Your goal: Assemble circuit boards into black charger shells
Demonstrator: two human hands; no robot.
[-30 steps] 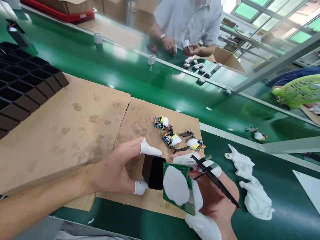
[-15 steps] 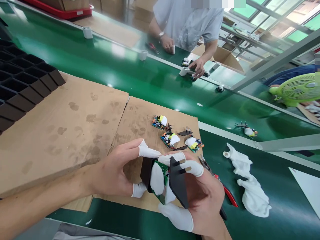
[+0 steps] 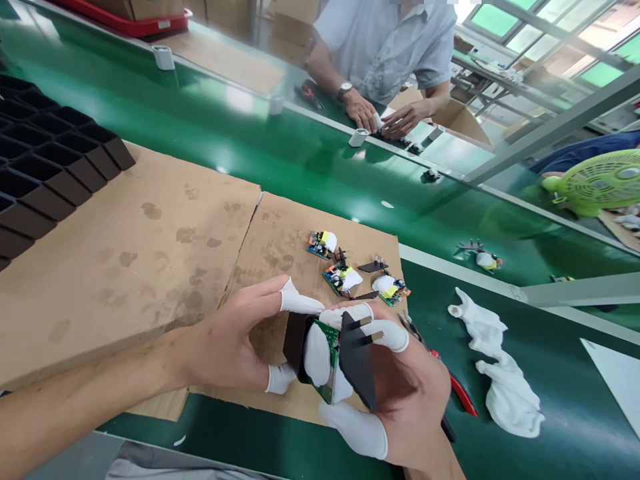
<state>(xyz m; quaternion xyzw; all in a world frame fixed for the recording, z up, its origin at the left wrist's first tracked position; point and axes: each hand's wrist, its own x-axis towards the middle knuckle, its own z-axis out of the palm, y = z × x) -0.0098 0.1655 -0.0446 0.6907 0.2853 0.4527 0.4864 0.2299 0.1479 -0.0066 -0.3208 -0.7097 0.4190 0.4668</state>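
Note:
My left hand [image 3: 255, 333], with white finger cots on its fingertips, is closed on a black plastic housing [image 3: 295, 347]. My right hand [image 3: 400, 380] grips a green circuit board [image 3: 330, 337] with a white blob on it, and a black plug plate [image 3: 357, 363] with two metal prongs lies along its fingers. The board sits partly inside the housing's open end, while the plug plate stands tilted away from it. Beyond my hands, several similar board assemblies [image 3: 343, 279] with yellow and white parts lie on the cardboard [image 3: 200, 220].
Red-handled pliers [image 3: 463, 393] and crumpled white cloth [image 3: 513, 400] lie right of my hand. Black empty housings [image 3: 65, 160] stand in rows at left. Across the green conveyor [image 3: 280, 150], a co-worker's hands [image 3: 385, 120] handle small parts. A green fan [image 3: 600, 180] stands at right.
My hands hold nearly the same pose, board and housing almost unmoved. The co-worker's two hands have come together. White housings on the conveyor have shifted left.

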